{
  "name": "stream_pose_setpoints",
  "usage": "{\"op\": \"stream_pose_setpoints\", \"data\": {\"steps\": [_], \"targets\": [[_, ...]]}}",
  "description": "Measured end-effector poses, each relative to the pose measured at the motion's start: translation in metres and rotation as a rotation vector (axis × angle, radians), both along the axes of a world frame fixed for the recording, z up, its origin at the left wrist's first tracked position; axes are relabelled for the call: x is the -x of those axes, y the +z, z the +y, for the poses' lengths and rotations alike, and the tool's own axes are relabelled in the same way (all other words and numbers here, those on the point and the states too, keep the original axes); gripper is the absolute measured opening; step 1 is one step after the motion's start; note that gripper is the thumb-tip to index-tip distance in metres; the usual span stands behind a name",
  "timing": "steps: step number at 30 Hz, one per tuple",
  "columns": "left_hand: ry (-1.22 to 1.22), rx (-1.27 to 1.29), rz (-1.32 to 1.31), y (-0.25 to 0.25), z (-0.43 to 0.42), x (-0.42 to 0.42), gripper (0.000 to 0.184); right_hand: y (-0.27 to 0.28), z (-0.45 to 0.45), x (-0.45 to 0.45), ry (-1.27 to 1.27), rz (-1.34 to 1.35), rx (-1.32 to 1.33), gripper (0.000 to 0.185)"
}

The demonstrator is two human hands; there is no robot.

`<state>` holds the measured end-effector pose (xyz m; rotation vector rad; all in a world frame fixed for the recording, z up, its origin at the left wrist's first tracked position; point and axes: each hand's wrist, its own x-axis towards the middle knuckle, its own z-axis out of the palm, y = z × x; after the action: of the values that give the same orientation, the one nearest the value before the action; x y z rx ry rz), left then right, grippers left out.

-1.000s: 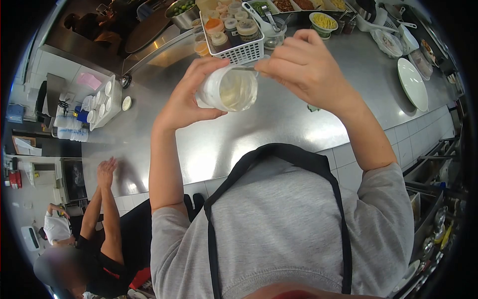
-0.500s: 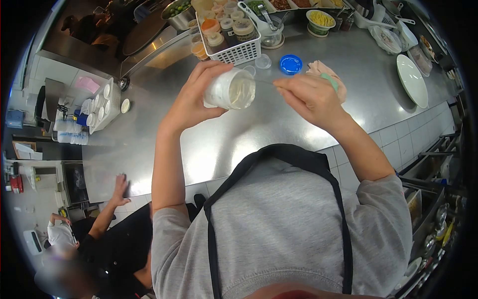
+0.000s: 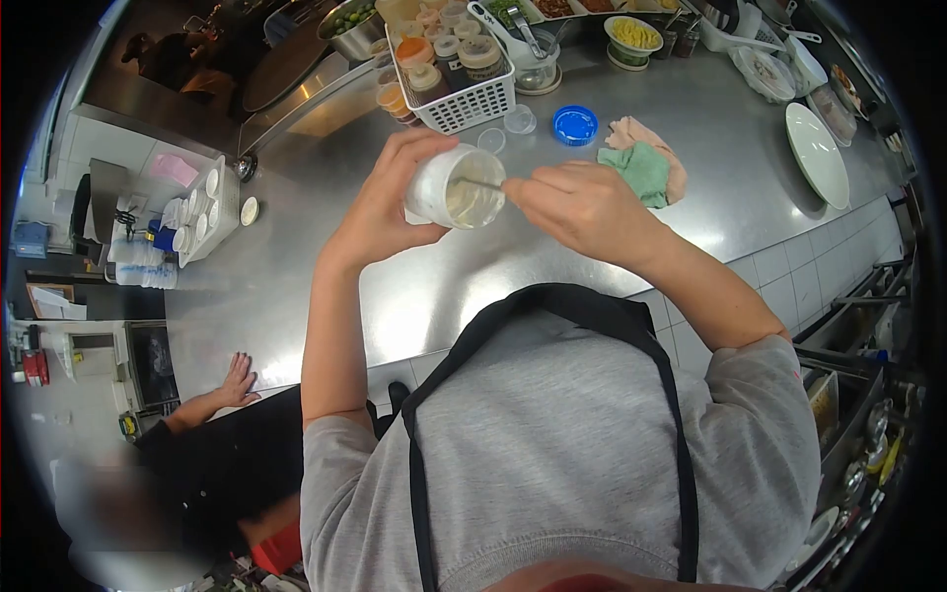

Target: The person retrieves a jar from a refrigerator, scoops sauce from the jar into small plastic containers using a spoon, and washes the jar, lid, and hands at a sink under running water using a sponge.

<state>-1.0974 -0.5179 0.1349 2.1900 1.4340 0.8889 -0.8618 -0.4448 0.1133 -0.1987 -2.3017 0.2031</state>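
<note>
My left hand (image 3: 390,202) is wrapped round a white plastic jar (image 3: 430,189), tilted so its open mouth faces right. Some pale stuff clings to the inside of the jar. Between the fingers of my right hand (image 3: 590,209) is the handle of a thin metal utensil (image 3: 481,184), probably a spoon; its far end reaches into the jar and its tip is hard to make out. A blue screw lid (image 3: 575,125) lies on the steel counter beyond my hands. Beside it are two small clear lids, one of them (image 3: 520,119) nearer the basket.
A white basket (image 3: 480,105) of sauce bottles stands at the back of the steel counter (image 3: 326,316). Green and pink cloths (image 3: 636,176) lie right of my right hand. A white oval plate (image 3: 817,156) is far right. At left, a co-worker's hand (image 3: 238,380) rests on the counter edge.
My right hand has moved down and left, and the utensil now reaches deeper into the jar. The jar's mouth has turned more toward me. The co-worker's hand has come down flat on the counter.
</note>
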Motion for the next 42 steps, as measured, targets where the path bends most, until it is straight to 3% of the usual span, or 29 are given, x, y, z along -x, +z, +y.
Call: {"op": "stream_pose_setpoints", "data": {"steps": [5, 8, 10, 11, 13, 14, 16, 21, 35, 42], "targets": [[0.005, -0.029, 0.11, -0.002, 0.007, -0.004, 0.078, -0.033, 0.002, -0.001, -0.042, -0.076, 0.047, 0.018], [0.009, -0.043, 0.162, -0.015, 0.013, -0.008, 0.076, -0.057, -0.004, -0.001, 0.046, 0.045, 0.19, 0.013], [0.014, -0.04, 0.167, -0.027, 0.018, -0.01, 0.075, -0.06, -0.01, -0.005, 0.022, -0.122, 1.207, 0.012], [0.028, -0.059, 0.181, -0.034, 0.021, -0.011, 0.074, -0.066, -0.008, -0.005, 0.022, -0.123, 1.209, 0.012], [0.04, -0.074, 0.192, -0.052, 0.028, -0.013, 0.073, -0.085, -0.002, -0.005, 0.184, 0.116, 1.757, 0.018], [0.063, -0.112, 0.178, -0.062, 0.033, -0.013, 0.074, -0.092, 0.001, -0.006, 0.181, 0.115, 1.758, 0.018], [0.087, -0.152, 0.164, -0.081, 0.042, -0.013, 0.074, -0.103, 0.011, -0.006, 0.157, 0.308, 2.005, 0.017], [0.228, -0.084, -0.092, -0.121, 0.058, -0.01, 0.083, -0.115, 0.038, -0.01, 0.062, 0.41, 1.955, 0.016], [0.5, 0.033, -0.219, -0.158, 0.096, -0.01, 0.087, -0.11, 0.099, 0.001, -0.015, 0.486, 1.758, 0.015], [0.599, 0.056, -0.22, -0.156, 0.082, 0.006, 0.087, -0.125, 0.124, 0.007, -0.175, 0.497, 1.708, 0.013]]}}
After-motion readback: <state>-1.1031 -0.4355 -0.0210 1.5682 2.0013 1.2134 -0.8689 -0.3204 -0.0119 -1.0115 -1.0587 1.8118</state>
